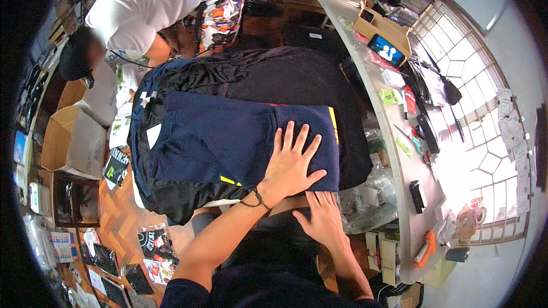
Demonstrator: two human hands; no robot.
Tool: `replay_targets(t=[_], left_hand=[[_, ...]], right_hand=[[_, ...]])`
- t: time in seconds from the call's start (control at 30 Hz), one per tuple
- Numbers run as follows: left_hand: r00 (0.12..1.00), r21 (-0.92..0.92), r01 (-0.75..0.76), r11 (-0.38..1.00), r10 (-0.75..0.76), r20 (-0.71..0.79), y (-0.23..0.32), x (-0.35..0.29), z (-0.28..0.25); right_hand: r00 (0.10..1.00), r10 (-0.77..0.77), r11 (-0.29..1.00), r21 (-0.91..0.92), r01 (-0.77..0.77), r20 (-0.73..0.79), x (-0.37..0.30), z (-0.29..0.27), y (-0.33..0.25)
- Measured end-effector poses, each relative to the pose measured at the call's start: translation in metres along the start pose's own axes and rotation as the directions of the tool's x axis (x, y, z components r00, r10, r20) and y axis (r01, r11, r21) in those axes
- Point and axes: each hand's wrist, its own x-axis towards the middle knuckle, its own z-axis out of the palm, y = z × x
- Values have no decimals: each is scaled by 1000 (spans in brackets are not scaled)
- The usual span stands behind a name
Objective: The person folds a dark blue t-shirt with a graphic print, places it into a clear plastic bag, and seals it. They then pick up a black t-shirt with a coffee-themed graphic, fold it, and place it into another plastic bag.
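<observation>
A folded navy garment (pixel 217 137) with small yellow marks lies flat on a heap of black clothing (pixel 274 74). My left hand (pixel 294 159), with a dark cord bracelet at the wrist, rests palm down on the garment's right part, its fingers spread. At the garment's near right edge is my right hand (pixel 325 217), fingers straight and thumb apart. Its fingertips are hidden at the fabric's edge, seemingly underneath it. A white tag or paper (pixel 153 135) shows at the garment's left end.
Along the right runs a long table (pixel 394 137) with a phone (pixel 386 50), scissors (pixel 414 140) and an orange-handled tool (pixel 425 249). Clear plastic bags (pixel 371 205) bulge beside the heap. A person in a white shirt (pixel 154 5) bends at the far left, near open cardboard boxes (pixel 74 142).
</observation>
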Motion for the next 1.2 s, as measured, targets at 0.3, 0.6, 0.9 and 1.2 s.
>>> replay_targets(t=[0.3, 0.6, 0.9, 1.2], left_hand=[[993, 20, -36, 999, 33, 114, 6, 7, -7], [947, 106, 265, 958, -279, 156, -67, 113, 3], [985, 129, 105, 986, -85, -152, -71, 104, 11], [1000, 49, 0, 999, 2, -27, -5, 33, 19]], right_hand=[[824, 530, 809, 411, -421, -199, 71, -35, 84], [824, 464, 886, 162, -435, -326, 66, -5, 59], [851, 454, 882, 267, -388, -263, 67, -2, 61], [834, 514, 808, 440, -392, -200, 78, -13, 52]])
